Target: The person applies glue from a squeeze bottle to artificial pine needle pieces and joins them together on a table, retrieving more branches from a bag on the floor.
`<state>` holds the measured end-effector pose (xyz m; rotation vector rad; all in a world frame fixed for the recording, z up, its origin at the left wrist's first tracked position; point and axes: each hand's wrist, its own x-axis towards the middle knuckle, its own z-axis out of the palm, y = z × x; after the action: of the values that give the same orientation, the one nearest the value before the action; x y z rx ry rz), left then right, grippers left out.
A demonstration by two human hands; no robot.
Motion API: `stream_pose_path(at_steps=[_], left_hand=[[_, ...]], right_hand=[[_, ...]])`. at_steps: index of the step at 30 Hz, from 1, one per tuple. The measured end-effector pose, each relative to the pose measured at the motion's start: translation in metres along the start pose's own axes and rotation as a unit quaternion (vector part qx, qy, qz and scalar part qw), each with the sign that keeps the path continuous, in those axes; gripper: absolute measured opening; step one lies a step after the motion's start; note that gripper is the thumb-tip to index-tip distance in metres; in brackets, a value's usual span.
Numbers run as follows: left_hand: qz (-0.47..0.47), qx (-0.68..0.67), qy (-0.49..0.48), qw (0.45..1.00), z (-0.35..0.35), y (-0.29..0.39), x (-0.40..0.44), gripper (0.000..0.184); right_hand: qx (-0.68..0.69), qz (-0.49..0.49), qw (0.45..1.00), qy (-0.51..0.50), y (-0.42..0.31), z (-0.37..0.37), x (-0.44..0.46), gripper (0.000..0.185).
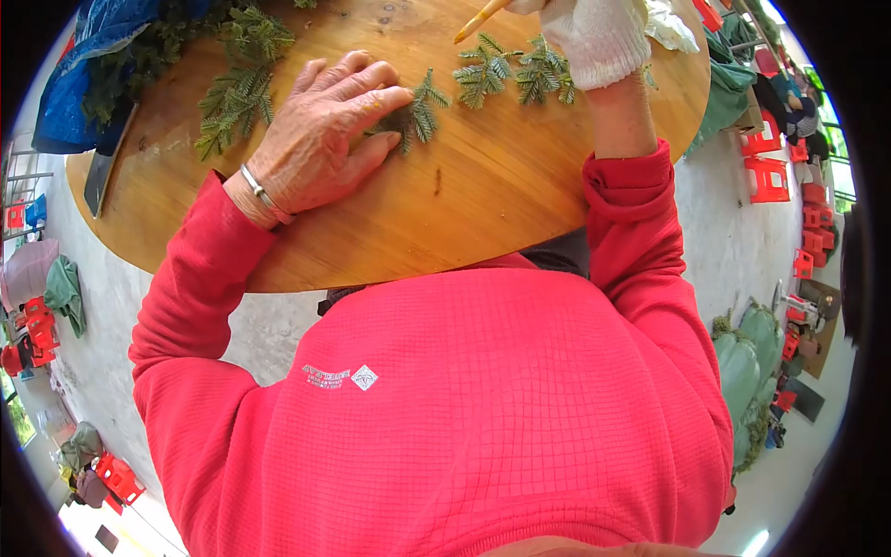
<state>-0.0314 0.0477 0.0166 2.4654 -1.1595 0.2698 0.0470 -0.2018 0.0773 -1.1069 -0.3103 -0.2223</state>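
Single head-worn fisheye view noted, facing steeply down past the red top (501, 399) onto the nearby surface (501, 195).

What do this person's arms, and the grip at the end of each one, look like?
The left sleeve and right sleeve are bright pinkish-red, the right one bunched or folded at its cuff. The left grip is an ungloved hand with a silvery bangle at the wrist. The right grip wears an off-white knitted glove. No cables show.
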Motion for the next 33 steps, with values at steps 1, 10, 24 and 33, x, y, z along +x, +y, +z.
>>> stream_pose_path(at_steps=[1,10,24,33], left_hand=[[-0.011,0.039,0.011,0.999,0.001,0.003,0.000,0.044],[-0.071,0.152,0.025,0.985,-0.001,0.002,0.007,0.040],[-0.038,-0.011,0.022,0.999,0.004,-0.020,0.011,0.045],[-0.069,-0.012,0.020,0.997,0.014,-0.023,0.008,0.057]], right_hand=[[-0.002,0.000,1.000,-0.004,-0.001,0.001,-0.001,0.016],[0.006,0.002,1.000,-0.018,-0.002,0.003,-0.003,0.017],[0.057,0.045,0.997,-0.031,0.001,0.024,-0.017,0.015],[0.081,0.060,0.975,-0.197,0.015,0.019,-0.020,0.011]])
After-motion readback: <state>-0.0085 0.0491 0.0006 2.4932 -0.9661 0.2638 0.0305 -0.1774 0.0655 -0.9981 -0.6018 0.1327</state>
